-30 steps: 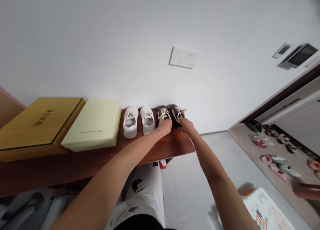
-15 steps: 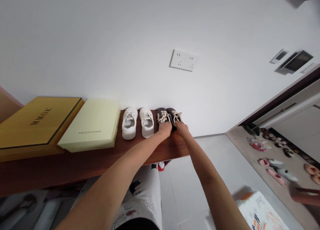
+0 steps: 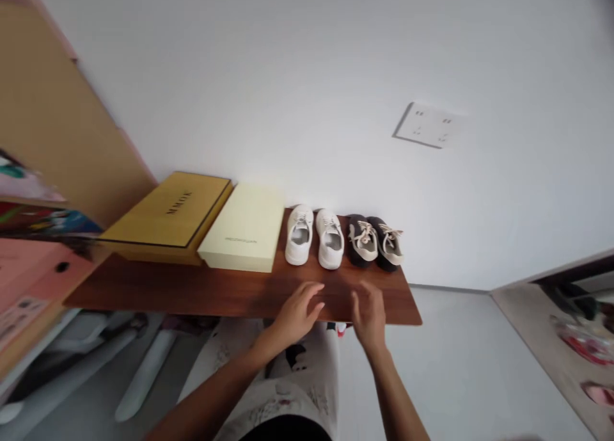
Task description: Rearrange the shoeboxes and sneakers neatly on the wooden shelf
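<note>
A plain white wall (image 3: 288, 76) rises behind everything, and against it runs a long, reddish-brown wooden surface (image 3: 230, 290). Its largest load is a flat gold cardboard box with black edging (image 3: 194, 201), at the left end; just beside it lies a pale cream cardboard box (image 3: 247, 226). Next along stands a pair of white lace-up shoes (image 3: 330, 256), slightly apart, then a pair of dark shoes with pale linings (image 3: 382, 246), side by side near the right end.

The dark shoes lie forward of the right hand (image 3: 369, 314), toward the wall and a little to its right, long axes running roughly front to back, toes to the wall. That hand is the nearer; its grip is spread, fingers loosely curled, nothing between them. The left hand (image 3: 298, 313) is further off, below the white shoes, its grip likewise spread and bare. Smallest are the dark shoes' cream laces (image 3: 366, 235).
</note>
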`<control>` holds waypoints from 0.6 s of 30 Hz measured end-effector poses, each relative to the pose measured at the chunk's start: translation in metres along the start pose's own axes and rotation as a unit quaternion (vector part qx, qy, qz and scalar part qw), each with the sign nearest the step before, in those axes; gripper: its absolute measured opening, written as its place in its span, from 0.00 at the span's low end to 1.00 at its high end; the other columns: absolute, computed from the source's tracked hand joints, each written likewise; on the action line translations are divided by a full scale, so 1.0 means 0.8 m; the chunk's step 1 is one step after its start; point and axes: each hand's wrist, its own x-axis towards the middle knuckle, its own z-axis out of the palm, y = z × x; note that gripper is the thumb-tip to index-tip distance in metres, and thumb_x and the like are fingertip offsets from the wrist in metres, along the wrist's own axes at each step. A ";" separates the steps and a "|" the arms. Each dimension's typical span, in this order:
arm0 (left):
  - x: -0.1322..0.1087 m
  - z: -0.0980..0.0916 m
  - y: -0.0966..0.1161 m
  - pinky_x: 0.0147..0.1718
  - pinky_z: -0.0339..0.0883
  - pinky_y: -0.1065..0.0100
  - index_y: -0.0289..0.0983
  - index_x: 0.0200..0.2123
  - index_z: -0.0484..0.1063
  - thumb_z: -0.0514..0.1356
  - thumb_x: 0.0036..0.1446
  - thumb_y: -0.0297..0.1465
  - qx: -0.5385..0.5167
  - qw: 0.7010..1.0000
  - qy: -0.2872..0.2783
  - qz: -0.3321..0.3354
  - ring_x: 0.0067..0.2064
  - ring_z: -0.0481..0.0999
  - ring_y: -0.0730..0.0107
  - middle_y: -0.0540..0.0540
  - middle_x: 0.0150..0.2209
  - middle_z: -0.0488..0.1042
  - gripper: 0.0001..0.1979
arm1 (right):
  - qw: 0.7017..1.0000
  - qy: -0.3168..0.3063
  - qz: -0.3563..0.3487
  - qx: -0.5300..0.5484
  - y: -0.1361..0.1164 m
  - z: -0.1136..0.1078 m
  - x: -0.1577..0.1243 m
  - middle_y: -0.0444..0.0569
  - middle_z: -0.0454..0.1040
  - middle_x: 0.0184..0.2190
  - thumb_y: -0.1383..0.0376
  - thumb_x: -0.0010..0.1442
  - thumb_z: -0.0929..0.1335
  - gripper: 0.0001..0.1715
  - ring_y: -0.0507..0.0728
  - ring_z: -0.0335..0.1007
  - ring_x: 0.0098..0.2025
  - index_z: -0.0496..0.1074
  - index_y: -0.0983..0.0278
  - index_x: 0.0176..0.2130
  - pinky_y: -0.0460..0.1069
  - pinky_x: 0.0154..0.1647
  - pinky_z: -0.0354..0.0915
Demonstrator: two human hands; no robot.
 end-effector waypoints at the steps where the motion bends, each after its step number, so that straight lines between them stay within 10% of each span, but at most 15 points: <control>1: -0.025 -0.022 -0.018 0.58 0.72 0.53 0.42 0.58 0.72 0.56 0.66 0.36 -0.010 0.998 0.037 -0.039 0.56 0.77 0.57 0.38 0.54 0.76 0.19 | 0.998 -0.034 0.024 0.050 -0.011 0.017 -0.030 0.60 0.73 0.54 0.51 0.68 0.63 0.23 0.68 0.72 0.57 0.69 0.54 0.59 0.68 0.60 0.69; 4: -0.078 -0.088 -0.072 0.53 0.75 0.53 0.40 0.54 0.74 0.58 0.64 0.43 -0.020 0.964 0.205 -0.168 0.53 0.79 0.55 0.38 0.51 0.77 0.20 | 0.979 -0.110 0.085 0.149 -0.051 0.068 -0.090 0.59 0.75 0.52 0.50 0.65 0.66 0.21 0.69 0.74 0.55 0.72 0.51 0.55 0.69 0.58 0.70; 8: -0.077 -0.163 -0.122 0.60 0.69 0.48 0.36 0.58 0.69 0.59 0.62 0.48 -0.010 0.887 0.378 -0.264 0.60 0.74 0.50 0.32 0.58 0.72 0.28 | 0.957 -0.130 0.102 0.239 -0.115 0.136 -0.066 0.57 0.74 0.57 0.48 0.64 0.68 0.24 0.67 0.71 0.60 0.73 0.54 0.55 0.66 0.64 0.67; 14: -0.010 -0.196 -0.131 0.63 0.64 0.48 0.34 0.58 0.67 0.56 0.64 0.45 0.016 0.899 0.321 -0.297 0.65 0.71 0.47 0.30 0.56 0.75 0.26 | 0.897 -0.145 0.239 0.343 -0.187 0.238 0.052 0.57 0.70 0.64 0.41 0.59 0.69 0.40 0.66 0.63 0.69 0.68 0.60 0.62 0.62 0.70 0.60; 18: -0.010 -0.195 -0.121 0.64 0.62 0.48 0.32 0.63 0.62 0.60 0.61 0.46 0.044 0.906 0.307 -0.288 0.67 0.68 0.44 0.26 0.59 0.71 0.33 | 0.886 -0.132 0.239 0.375 -0.191 0.254 0.063 0.52 0.75 0.60 0.40 0.55 0.72 0.40 0.65 0.63 0.68 0.71 0.57 0.59 0.62 0.70 0.60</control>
